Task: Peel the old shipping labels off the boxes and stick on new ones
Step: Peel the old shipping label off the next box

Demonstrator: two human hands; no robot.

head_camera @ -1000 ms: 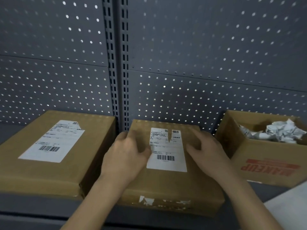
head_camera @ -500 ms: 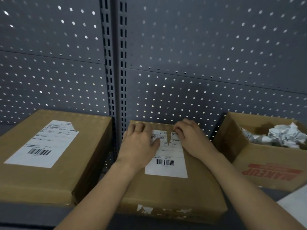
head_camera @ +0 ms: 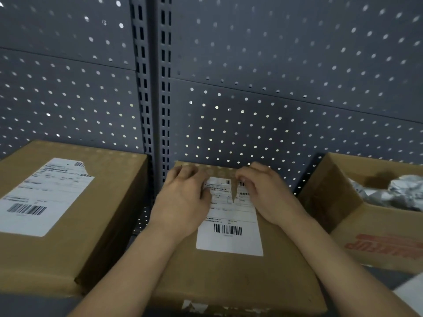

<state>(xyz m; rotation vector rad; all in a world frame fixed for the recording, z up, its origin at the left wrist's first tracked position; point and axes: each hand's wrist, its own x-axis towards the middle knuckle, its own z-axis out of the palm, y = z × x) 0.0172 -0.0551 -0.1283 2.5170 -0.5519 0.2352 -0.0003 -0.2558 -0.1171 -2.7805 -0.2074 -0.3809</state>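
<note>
A brown cardboard box lies in the middle of the shelf, with a white shipping label on its top. A narrow tear runs down from the label's far edge. My left hand rests on the box top, covering the label's upper left part. My right hand is on the upper right part, its fingers curled and their tips pinching the label's far edge beside the tear. Whether the edge has lifted is hidden by the fingers.
A larger box with its own torn-cornered label stands close on the left. At right is an open box holding crumpled paper. A grey pegboard wall rises behind. A white sheet shows at the lower right.
Both hands slid from the label's sides to its far end. My right hand came in over the upper right corner and curled its fingers at the torn edge.
</note>
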